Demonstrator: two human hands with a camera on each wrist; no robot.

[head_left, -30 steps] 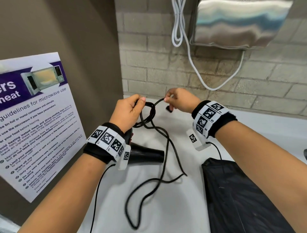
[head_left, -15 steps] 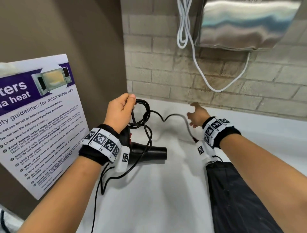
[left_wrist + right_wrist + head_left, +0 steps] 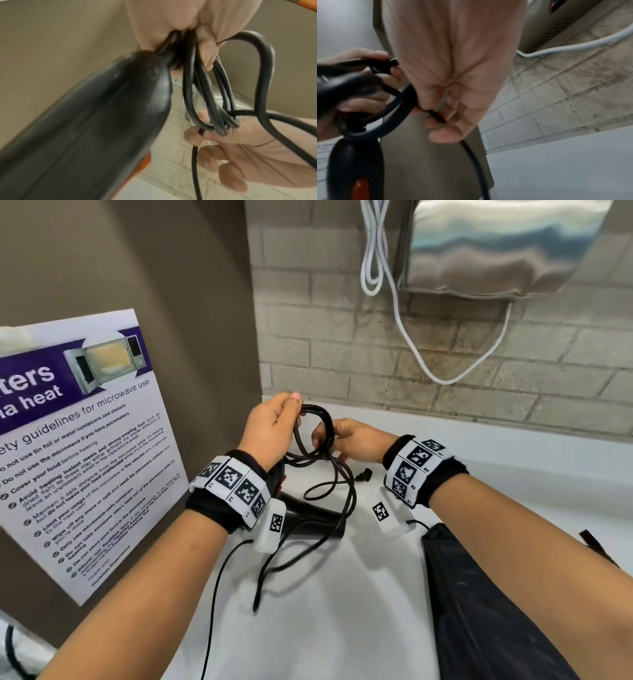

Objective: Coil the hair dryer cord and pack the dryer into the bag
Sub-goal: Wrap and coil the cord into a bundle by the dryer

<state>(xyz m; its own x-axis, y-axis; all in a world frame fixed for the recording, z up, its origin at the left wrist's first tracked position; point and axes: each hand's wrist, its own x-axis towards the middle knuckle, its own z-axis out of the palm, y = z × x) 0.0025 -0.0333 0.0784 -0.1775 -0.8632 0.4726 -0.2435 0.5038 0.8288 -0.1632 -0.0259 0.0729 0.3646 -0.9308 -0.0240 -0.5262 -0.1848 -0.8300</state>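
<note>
Fingers of the left hand [image 3: 270,429] clamp the coiled cord [image 3: 317,428] above the hair dryer [image 3: 308,517]; the right hand [image 3: 356,440] pinches the cord's loops just beside it. Right of the dryer lies the black bag [image 3: 486,594].

Right wrist view: my right hand [image 3: 453,83] pinched the black cord [image 3: 436,115] – coil loops [image 3: 397,106] beside it, left hand [image 3: 359,83] gripping them, dryer handle [image 3: 354,169] below.
</note>
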